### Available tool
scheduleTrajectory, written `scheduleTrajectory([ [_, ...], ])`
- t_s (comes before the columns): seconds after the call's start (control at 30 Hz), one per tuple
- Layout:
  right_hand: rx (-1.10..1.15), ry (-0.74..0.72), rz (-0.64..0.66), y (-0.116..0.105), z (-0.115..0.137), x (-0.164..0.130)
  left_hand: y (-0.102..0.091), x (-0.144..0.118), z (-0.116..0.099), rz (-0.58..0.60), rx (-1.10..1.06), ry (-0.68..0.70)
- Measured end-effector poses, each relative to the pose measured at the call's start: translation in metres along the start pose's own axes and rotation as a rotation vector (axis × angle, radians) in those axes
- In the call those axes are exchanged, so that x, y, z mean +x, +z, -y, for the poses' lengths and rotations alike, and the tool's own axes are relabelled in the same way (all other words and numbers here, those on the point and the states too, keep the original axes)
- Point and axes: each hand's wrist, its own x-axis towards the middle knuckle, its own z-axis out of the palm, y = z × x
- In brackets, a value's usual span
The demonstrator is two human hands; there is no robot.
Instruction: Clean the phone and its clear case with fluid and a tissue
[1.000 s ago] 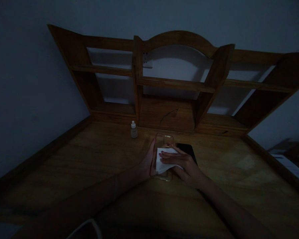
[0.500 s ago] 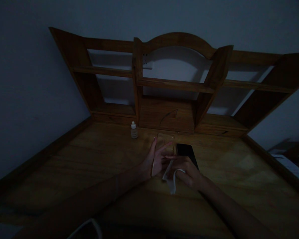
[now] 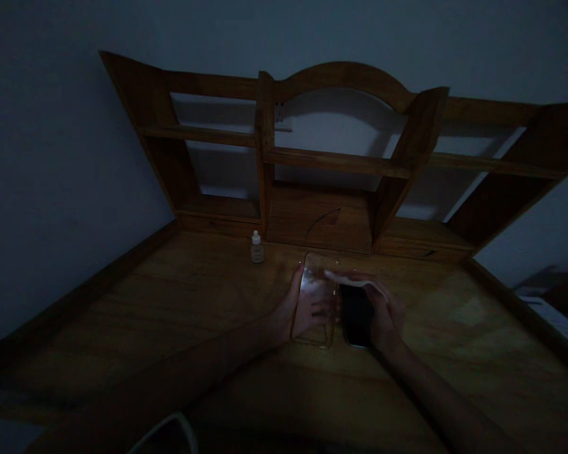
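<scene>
A clear phone case with a yellowish rim is held up in my left hand, the thumb along its left edge and the fingers showing through from behind. My right hand is closed on a white tissue, which lies along the outstretched fingers. Its fingertips are close to the case's upper right part; I cannot tell if they touch it. Beneath the right hand a dark phone lies on the wooden desk, partly covered by that hand.
A small dropper bottle with a white cap stands at the back of the desk. Behind it rises a wooden shelf unit against the wall. A socket shows through the shelf, and a pale object lies beyond the desk's right edge.
My right hand has moved right and turned, bringing the tissue from below the case to its upper right. More of the case's lower part and of the phone now shows.
</scene>
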Motion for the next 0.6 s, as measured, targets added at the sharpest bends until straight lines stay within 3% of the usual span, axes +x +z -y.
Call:
scheduleTrajectory([
  [0.07,-0.039,0.049,-0.087,0.001,0.0,0.0,-0.002,0.0,0.0,-0.001,0.006,-0.009],
  [0.1,-0.068,0.037,-0.064,0.003,0.001,0.0,-0.002,0.0,0.0,-0.005,-0.004,-0.006],
  [0.33,-0.278,-0.3,0.51,0.018,0.003,0.003,0.005,-0.001,-0.002,-0.14,-0.174,0.047],
  [0.47,-0.275,-0.34,0.654,0.021,0.006,0.002,0.006,0.003,-0.008,-0.147,-0.118,0.008],
  [0.6,-0.224,-0.34,0.731,0.021,0.013,0.0,-0.005,0.007,-0.01,-0.148,-0.069,-0.015],
])
